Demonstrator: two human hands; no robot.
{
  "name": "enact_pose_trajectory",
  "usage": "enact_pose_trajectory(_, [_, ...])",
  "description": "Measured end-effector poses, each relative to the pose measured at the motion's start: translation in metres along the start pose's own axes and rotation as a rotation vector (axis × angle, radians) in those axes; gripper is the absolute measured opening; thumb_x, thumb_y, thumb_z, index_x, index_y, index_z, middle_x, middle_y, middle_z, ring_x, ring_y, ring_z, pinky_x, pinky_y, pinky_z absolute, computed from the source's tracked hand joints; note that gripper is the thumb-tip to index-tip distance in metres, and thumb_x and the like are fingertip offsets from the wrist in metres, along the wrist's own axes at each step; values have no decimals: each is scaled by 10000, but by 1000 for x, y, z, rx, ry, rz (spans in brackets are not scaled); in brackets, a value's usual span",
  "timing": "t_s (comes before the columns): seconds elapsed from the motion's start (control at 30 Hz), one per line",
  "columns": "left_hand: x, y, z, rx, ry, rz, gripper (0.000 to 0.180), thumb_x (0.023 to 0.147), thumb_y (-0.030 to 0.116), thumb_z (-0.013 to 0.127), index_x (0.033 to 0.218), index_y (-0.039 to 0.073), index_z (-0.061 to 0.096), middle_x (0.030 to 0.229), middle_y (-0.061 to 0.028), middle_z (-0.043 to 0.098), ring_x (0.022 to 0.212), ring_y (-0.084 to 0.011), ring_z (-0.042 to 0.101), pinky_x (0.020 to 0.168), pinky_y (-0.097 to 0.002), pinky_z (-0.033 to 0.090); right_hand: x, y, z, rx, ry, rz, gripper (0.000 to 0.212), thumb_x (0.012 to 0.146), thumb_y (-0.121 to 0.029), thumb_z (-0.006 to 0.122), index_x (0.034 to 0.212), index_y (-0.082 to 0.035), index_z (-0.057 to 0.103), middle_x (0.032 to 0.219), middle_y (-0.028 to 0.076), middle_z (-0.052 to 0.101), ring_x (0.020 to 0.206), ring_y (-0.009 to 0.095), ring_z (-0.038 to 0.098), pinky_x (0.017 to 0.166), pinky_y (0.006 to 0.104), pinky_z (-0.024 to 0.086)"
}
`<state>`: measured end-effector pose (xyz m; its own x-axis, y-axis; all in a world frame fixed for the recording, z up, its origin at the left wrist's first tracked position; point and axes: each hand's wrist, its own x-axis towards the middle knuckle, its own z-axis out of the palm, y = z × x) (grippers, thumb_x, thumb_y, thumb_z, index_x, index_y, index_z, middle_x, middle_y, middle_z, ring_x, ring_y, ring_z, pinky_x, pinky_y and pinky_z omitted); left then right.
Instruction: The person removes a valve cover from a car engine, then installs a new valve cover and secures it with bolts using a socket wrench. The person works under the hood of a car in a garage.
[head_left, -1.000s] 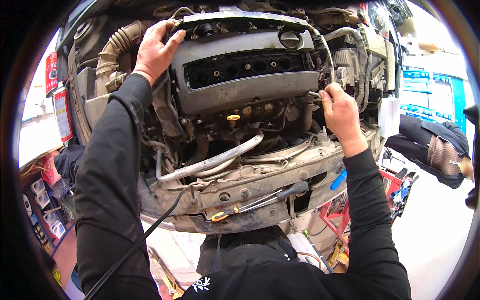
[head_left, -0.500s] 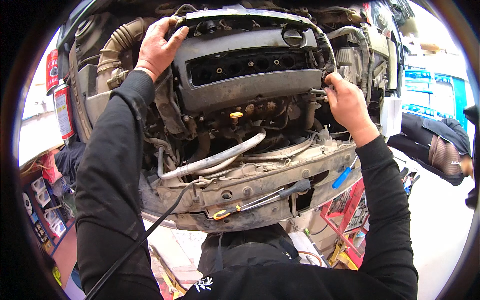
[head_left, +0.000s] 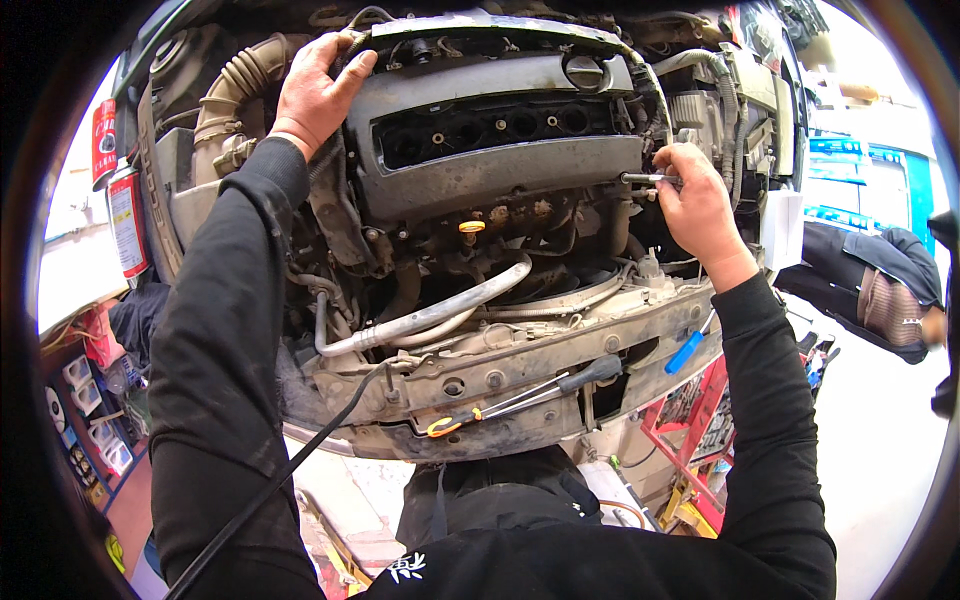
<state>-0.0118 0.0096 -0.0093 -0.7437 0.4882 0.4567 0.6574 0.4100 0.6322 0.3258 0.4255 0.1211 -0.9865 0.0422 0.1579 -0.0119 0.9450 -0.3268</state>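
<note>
A dark plastic engine cover (head_left: 500,185) lies across the middle of an open engine bay. At its right front corner, my right hand (head_left: 695,195) is closed round a slim metal rod-shaped tool (head_left: 645,178), whose tip meets the cover's edge; its other end is partly hidden by the fingers. Over at the cover's back left corner rests my left hand (head_left: 318,92), thumb and fingers apart, fingertips on the edge by a dark hose. A round black oil filler cap (head_left: 585,72) sits at the cover's back right. In front of the cover shows a yellow dipstick ring (head_left: 471,228).
On the front crossmember (head_left: 500,385) lie an orange-and-black-handled screwdriver (head_left: 455,422), a dark-handled tool (head_left: 590,374) and a blue-handled screwdriver (head_left: 686,352). A ribbed intake hose (head_left: 240,85) and spray cans (head_left: 127,220) stand left. Another person (head_left: 865,290) is at the right.
My right hand has shifted slightly, and more of the metal tool shows between its fingers and the cover. My left hand stays where it was.
</note>
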Motion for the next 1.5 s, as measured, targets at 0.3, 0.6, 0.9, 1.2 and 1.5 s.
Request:
enact_pose_trajectory(0.3, [2, 3, -1, -17, 4, -8, 565, 1049, 529, 813, 1328, 42, 759, 1258, -176, 738, 1232, -352, 684, 1125, -442, 535, -3, 2, -5, -105, -97, 109, 114, 1048, -126, 713, 1134, -52, 702, 1081, 213, 784, 1051, 431, 763, 904, 521, 607])
enact_pose_trajectory(0.6, [2, 10, -1, -20, -11, -60, 541, 1044, 512, 806, 1346, 65, 763, 1360, -168, 740, 1346, -363, 645, 1184, -455, 518, -2, 5, -3, -198, -105, 183, 185, 1124, -250, 689, 1128, -66, 703, 992, 209, 791, 957, 446, 779, 807, 544, 607])
enact_pose_trajectory(0.9, [3, 12, -2, 0, 0, -9, 534, 1040, 516, 808, 1324, 65, 765, 1347, -165, 747, 1344, -373, 643, 1190, -457, 507, 0, 2, -7, -180, -204, 221, 125, 1062, -146, 727, 1126, -47, 688, 1215, 192, 776, 1132, 401, 759, 915, 497, 598])
enact_pose_trajectory(1.2, [6, 1, 0, -26, 13, 13, 547, 1023, 535, 828, 1287, 58, 784, 1231, -172, 767, 1228, -363, 696, 1109, -458, 550, 0, 0, -6, -66, -102, 39, 100, 1041, -82, 708, 1109, -15, 677, 1199, 217, 771, 1121, 384, 759, 944, 500, 593])
enact_pose_trajectory(1.5, [5, 2, -2, -62, -23, -31, 528, 1042, 488, 812, 1283, 20, 768, 1195, -186, 768, 1152, -362, 720, 1055, -445, 564, -2, -5, -8, -20, -4, -33, 153, 1021, -59, 727, 1163, -44, 672, 1093, 213, 766, 1060, 441, 751, 914, 522, 601])
